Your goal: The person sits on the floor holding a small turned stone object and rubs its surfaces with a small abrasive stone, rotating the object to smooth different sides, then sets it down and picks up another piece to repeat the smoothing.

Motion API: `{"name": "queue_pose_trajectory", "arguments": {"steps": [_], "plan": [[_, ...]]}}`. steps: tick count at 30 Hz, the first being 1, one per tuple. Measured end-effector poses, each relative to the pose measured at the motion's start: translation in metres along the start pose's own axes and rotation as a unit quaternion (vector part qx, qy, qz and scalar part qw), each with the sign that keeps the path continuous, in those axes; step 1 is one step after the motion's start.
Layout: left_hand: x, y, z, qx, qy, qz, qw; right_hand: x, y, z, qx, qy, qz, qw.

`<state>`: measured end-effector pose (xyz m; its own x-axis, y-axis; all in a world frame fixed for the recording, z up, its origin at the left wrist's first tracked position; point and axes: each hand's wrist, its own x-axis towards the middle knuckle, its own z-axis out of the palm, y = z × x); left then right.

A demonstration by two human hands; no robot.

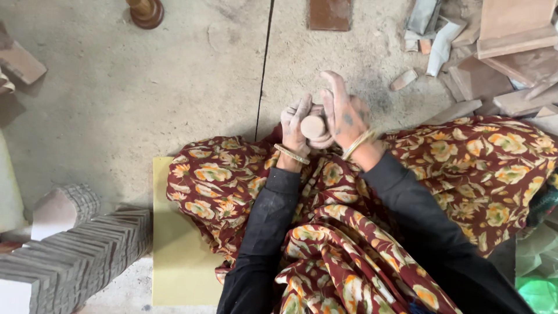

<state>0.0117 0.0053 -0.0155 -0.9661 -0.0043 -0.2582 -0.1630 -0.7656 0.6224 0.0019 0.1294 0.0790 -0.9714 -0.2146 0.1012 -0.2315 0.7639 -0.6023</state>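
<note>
1. Hidden: only the round end of the clay lump [314,127] shows clearly; the rest sits behind the fingers, so its full shape is hard to tell. It may be two stacked pieces, cannot confirm.
2. Left hand [295,125]: grip curled around the lump from the left side, fingers dusty grey, thin gold bangle [292,154] at the wrist.
3. Right hand [344,115]: grip spread flat, fingers straight and pointing up, palm side against the right of the lump. Cannot tell how firmly it presses. Yellow bangle on this wrist too, partly hidden.
4. The lump is held in the air between both hands, above the knees, over the floor [145,87].
5. Both arms are in dark sleeves [264,232], cut off at the bottom edge.
6. Lap is covered by a maroon floral cloth [465,168], with orange and yellow flowers, folded and draped.
7. No labels or packages readable. A green bag-like thing [537,288] at bottom right is cut off.
8. A pale yellow flat mat [177,261] lies under the person, partly covered by the cloth.
9. Left: grey ribbed blocks [75,256], stacked, ridged texture, cut by the frame.
10. Top right: pile of reddish-brown slabs [511,52] and broken pieces, rough, dusty.
11. Top left: round brown turned stand [145,11], cut off at the top.
12. Floor is dusty concrete with a dark straight seam [264,64].
</note>
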Motion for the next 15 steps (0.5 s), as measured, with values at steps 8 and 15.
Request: {"name": "queue_pose_trajectory", "arguments": {"steps": [8,15], "plan": [[0.001,-0.010,-0.004,-0.016,0.041,0.008,0.999,-0.007,0.001,0.012,0.081,0.143,-0.143,0.976],[0.009,-0.016,-0.017,-0.038,-0.056,-0.082,0.994,0.030,0.022,-0.016,0.069,-0.129,-0.090,0.985]]}}
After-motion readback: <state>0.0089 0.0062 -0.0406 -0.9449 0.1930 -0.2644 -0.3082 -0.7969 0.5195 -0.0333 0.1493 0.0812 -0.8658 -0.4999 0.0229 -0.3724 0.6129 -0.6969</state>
